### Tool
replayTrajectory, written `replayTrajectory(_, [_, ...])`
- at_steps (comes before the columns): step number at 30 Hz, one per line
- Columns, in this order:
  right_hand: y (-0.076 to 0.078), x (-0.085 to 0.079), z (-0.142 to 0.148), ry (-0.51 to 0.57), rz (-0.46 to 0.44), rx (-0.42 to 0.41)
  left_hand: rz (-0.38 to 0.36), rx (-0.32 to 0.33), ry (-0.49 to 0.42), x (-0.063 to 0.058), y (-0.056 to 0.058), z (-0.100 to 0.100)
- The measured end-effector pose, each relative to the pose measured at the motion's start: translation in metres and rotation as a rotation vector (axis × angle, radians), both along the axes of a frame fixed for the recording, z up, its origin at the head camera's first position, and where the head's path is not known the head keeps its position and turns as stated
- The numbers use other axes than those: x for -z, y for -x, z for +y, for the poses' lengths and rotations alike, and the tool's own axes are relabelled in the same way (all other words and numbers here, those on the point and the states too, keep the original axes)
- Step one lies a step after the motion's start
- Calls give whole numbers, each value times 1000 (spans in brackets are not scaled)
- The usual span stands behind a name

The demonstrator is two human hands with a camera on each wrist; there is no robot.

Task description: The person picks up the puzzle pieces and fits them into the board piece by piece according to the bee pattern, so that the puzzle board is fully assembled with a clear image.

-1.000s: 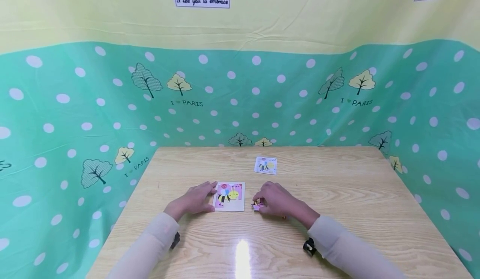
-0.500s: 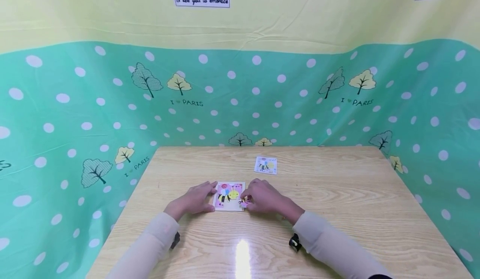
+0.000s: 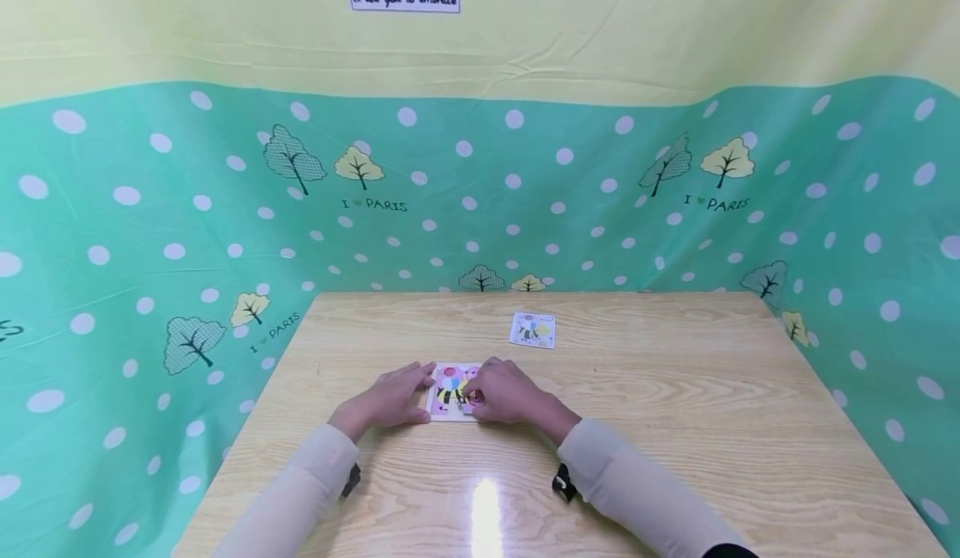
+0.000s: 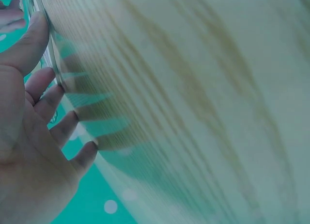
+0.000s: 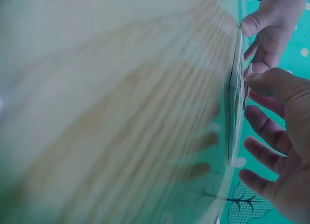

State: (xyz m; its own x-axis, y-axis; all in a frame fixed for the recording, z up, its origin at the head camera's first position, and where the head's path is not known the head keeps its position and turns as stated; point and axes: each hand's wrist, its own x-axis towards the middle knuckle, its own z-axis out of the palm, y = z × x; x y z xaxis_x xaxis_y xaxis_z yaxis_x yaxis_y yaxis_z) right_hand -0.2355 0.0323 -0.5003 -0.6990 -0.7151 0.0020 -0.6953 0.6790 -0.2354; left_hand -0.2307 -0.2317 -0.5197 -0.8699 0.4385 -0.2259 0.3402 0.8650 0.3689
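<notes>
A square puzzle board with a pink and yellow bee picture lies flat on the wooden table. My left hand rests at its left edge, the thumb at the near corner and the fingers at the far one; in the left wrist view those fingers are spread and fairly straight. Over the board's right half, my right hand pinches a small pink puzzle piece between thumb and index finger. In the right wrist view its other fingers reach loosely beside the board's edge. The right hand covers the board's right side in the head view.
Farther back on the table lies a small card printed with the same bee picture. A green and yellow patterned curtain rises behind the table's far edge and along both sides. A bright light reflection shows near the front.
My right hand has moved left from the bare table onto the board's right half, carrying the pinched puzzle piece. My left hand has stayed at the board's left edge.
</notes>
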Motion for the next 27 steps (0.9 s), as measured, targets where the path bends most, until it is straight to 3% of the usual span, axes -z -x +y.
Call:
replayTrajectory(18, [0, 2, -24, -100, 76, -39, -7, 16, -39, -2, -1, 0])
replayTrajectory(27, [0, 3, -28, -107, 51, -36, -7, 7, -14, -1, 0, 0])
